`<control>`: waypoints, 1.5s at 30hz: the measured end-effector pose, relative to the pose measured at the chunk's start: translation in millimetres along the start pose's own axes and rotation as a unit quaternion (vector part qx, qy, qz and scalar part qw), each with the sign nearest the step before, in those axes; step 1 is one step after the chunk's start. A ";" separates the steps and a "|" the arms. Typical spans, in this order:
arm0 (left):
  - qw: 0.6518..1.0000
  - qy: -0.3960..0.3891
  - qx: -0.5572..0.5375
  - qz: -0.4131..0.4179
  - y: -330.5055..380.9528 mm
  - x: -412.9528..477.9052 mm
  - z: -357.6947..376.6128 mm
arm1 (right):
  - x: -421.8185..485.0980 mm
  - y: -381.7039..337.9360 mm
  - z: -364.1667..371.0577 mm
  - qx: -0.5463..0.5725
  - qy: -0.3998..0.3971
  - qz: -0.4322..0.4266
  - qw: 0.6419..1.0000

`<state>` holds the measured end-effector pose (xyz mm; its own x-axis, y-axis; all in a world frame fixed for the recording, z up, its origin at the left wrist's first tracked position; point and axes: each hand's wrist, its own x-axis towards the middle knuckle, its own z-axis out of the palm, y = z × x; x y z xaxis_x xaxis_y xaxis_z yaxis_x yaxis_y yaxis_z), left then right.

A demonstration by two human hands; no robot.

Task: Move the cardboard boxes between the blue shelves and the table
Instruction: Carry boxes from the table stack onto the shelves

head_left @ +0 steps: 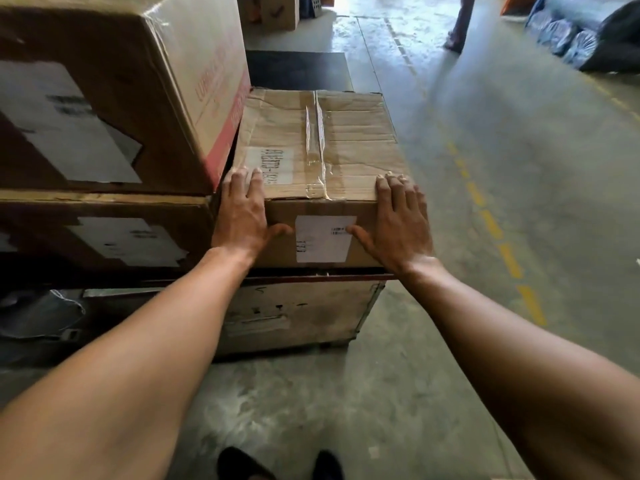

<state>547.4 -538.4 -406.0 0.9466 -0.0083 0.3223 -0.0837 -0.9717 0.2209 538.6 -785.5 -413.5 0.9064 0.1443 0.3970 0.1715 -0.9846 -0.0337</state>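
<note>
Taped box [322, 140]: brown corrugated cardboard, creased and dented on top, clear tape along the centre seam; sits on the table at its right end, touching the stacked boxes to the left.
Top label [268, 164]: white rectangle with dark printed characters, too blurred to read.
Front label [323, 239]: white rectangle on the near face, small barcode-like print and a few characters, unreadable.
Left hand [242, 213]: spread flat over the near left corner of the taped box, fingers on top, thumb along the front face; pressing, not closed round anything.
Right hand [401, 216]: spread flat over the near right corner, fingers on top, thumb touching the front label's edge.
Large box [114, 88]: smooth cardboard, red band and red lettering on its side, letters not legible; torn white sticker on the near face; stacked on a lower box [104, 230] carrying another torn white label.
Table [298, 317]: worn pale panel below a dark edge, scuffed and marked.
Floor [485, 168]: grey concrete, dashed yellow line.
Contents: all boxes sealed, nothing inside visible.
</note>
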 end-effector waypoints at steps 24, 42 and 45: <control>0.990 0.028 -0.126 0.049 -18.9 -11.8 21.5 | -8.0 -2.5 37.9 0.182 0.066 0.080 0.978; 0.987 0.012 -0.155 0.048 26.1 -1.8 -46.7 | -17.3 6.4 -39.4 0.166 0.109 0.132 0.971; 0.987 0.052 -0.125 0.090 46.2 20.0 -89.5 | 2.0 11.7 -90.5 0.145 0.157 0.131 0.968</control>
<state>534.6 -562.3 -307.0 0.8733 -0.1381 0.4671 -0.3334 -0.8685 0.3667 507.5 -805.6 -330.2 0.7794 -0.1875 0.5978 0.0949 -0.9078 -0.4085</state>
